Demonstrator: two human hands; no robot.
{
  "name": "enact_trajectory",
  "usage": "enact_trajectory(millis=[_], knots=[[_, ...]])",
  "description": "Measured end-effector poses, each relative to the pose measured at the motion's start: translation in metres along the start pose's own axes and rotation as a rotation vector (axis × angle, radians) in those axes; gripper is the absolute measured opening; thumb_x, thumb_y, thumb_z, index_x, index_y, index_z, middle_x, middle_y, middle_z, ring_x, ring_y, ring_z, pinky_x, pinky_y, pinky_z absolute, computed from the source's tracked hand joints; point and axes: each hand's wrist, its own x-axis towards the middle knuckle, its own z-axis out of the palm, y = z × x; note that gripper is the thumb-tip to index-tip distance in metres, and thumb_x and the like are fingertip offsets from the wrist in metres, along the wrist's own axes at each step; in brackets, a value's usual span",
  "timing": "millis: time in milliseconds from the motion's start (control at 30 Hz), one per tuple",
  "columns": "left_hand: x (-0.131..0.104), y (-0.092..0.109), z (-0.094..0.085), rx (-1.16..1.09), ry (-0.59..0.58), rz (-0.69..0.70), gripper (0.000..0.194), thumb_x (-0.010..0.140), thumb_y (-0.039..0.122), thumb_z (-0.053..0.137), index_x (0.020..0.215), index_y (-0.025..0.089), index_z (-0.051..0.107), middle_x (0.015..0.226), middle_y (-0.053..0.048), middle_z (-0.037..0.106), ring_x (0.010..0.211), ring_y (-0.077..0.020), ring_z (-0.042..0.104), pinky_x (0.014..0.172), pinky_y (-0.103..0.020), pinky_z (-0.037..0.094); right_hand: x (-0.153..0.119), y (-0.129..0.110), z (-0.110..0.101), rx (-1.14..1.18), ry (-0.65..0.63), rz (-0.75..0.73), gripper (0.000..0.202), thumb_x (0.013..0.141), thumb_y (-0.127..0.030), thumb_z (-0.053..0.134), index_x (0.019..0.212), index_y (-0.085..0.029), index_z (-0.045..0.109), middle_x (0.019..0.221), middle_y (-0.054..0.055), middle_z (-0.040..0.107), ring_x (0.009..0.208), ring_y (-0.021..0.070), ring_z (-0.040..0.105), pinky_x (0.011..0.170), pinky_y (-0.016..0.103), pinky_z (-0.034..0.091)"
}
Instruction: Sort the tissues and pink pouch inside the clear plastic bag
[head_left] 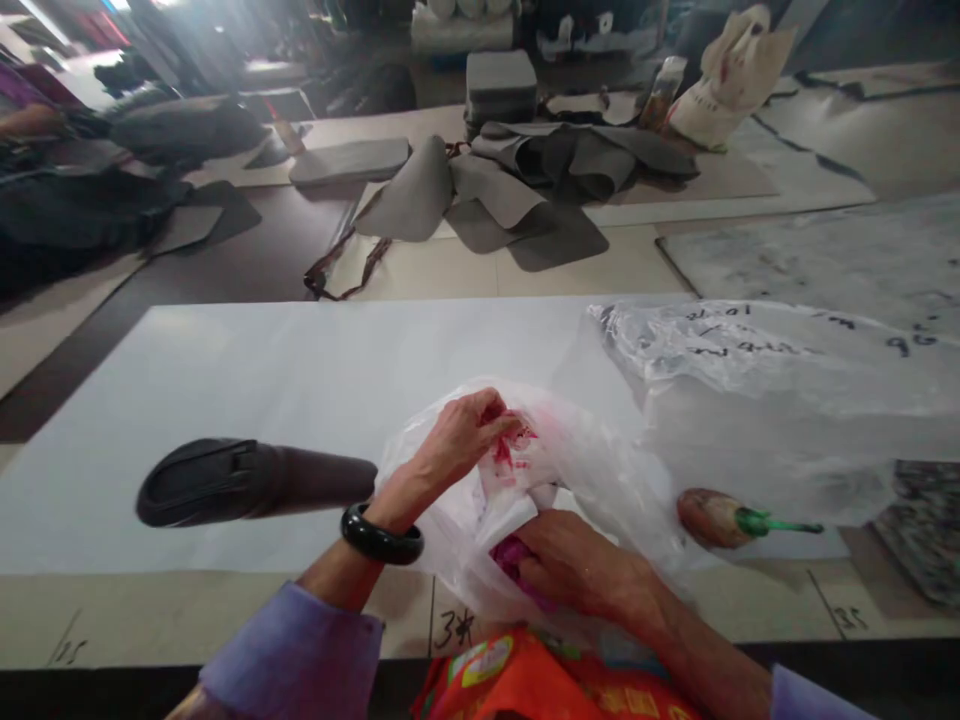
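Observation:
A thin white plastic bag (592,460) with red print lies bunched on the white sheet in front of me. My left hand (469,430), with a dark bangle (382,534) on its wrist, pinches the red-printed part of the bag. Inside the bag's mouth, my right hand (577,560) has its fingers curled around a crumpled magenta thing (514,558), partly hidden by the hand and the plastic. A folded white piece (506,515) shows between the two hands. Left of the bag lies a dark, long rounded case (255,482).
A wooden-handled tool (712,517) with a green shaft lies at right, beside a large clear plastic bag (765,410) with handwriting. Grey cut pieces (487,200) are heaped behind the white sheet (300,360). An orange-red printed package (540,680) sits at the front edge.

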Motion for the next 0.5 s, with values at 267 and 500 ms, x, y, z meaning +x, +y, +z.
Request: enact_trajectory(millis=[267,500], knots=[[-0.013,-0.011,0.017,-0.262,-0.242,0.063,0.023,0.085,0.026,0.048,0.106,0.019,0.052,0.087,-0.003,0.064,0.068,-0.0120,0.057,0.060,-0.022,0.044,-0.041,0.001,-0.038,0.396,0.126,0.138,0.017,0.067,-0.012,0.044,0.077,-0.020,0.055,0.071,-0.003,0.059,0.066,0.0124,0.051,0.059,0.025,0.034],[-0.010,-0.005,0.028,0.012,-0.139,0.224,0.029,0.083,0.011,0.040,0.107,0.017,0.055,0.099,-0.005,0.062,0.081,-0.0141,0.057,0.076,-0.025,0.043,-0.040,0.008,-0.036,0.455,0.278,0.206,0.026,0.073,-0.012,0.043,0.090,-0.022,0.059,0.080,-0.004,0.062,0.072,0.0126,0.054,0.066,0.025,0.038]])
